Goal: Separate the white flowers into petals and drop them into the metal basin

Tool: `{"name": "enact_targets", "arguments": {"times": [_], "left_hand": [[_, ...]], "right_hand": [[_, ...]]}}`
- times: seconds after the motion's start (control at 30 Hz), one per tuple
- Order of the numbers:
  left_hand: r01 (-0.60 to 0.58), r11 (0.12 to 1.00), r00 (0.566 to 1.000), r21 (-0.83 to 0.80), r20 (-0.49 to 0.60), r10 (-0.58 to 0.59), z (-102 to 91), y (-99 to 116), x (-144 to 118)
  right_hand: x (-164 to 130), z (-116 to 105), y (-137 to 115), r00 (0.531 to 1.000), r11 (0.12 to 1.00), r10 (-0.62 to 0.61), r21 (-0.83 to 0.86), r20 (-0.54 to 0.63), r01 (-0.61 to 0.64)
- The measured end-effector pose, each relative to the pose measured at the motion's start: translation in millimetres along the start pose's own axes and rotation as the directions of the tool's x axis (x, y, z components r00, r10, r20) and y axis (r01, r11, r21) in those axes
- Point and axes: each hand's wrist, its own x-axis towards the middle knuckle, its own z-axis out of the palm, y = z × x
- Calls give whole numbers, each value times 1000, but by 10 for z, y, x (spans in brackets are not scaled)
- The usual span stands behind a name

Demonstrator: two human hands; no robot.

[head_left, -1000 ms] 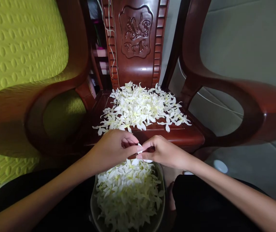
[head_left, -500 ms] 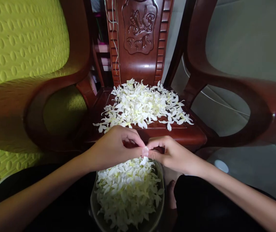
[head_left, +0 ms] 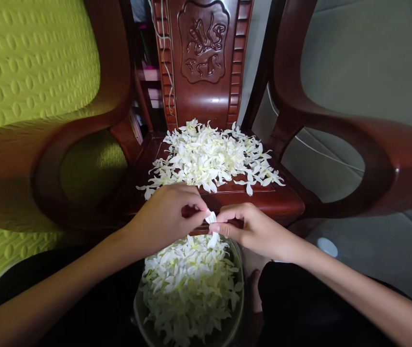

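Between my two hands is a single white flower [head_left: 211, 218], above the front edge of the chair seat. My left hand [head_left: 171, 209] pinches its upper petal between thumb and forefinger. The thumb and forefinger of my right hand [head_left: 244, 222] are closed on its middle, and one petal hangs below them. Under my hands stands a round bucket [head_left: 241, 308] with a heap of white flowers [head_left: 191, 289] in it. Beyond my hands, a loose pile of white flowers [head_left: 209, 156] lies on the wooden seat [head_left: 278, 197].
The dark red carved chair has a curved armrest [head_left: 57, 130] on the left and another armrest [head_left: 379, 144] on the right. A yellow textured mat [head_left: 28, 62] is at the left. On the floor at right lies a white round object [head_left: 327, 247], and a thin cable [head_left: 330, 156] runs behind.
My left hand has shifted slightly left and up from the right hand, so more of the flower shows between the fingertips. The whole view has moved a little.
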Motion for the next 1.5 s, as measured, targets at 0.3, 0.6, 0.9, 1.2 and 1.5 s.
{"name": "enact_targets", "arguments": {"times": [0.3, 0.6, 0.9, 1.2, 1.5], "left_hand": [[-4, 983, 982, 182, 188, -31, 58, -50, -79], [68, 988, 984, 136, 155, -89, 142, 66, -103], [-11, 885, 1000, 466, 26, -2, 108, -15, -87], [-87, 990, 995, -112, -52, 81, 70, 53, -88], [-76, 989, 989, -124, -137, 59, 74, 58, -66]], "right_hand": [[41, 3, 24, 988, 1000, 10, -5, -157, -11], [48, 33, -52, 985, 981, -32, 182, -168, 63], [80, 21, -44, 974, 981, 6, 193, -226, 39], [112, 4, 43, 976, 667, 216, 732, -13, -138], [81, -7, 30, 986, 727, 163, 671, 38, -146]]}}
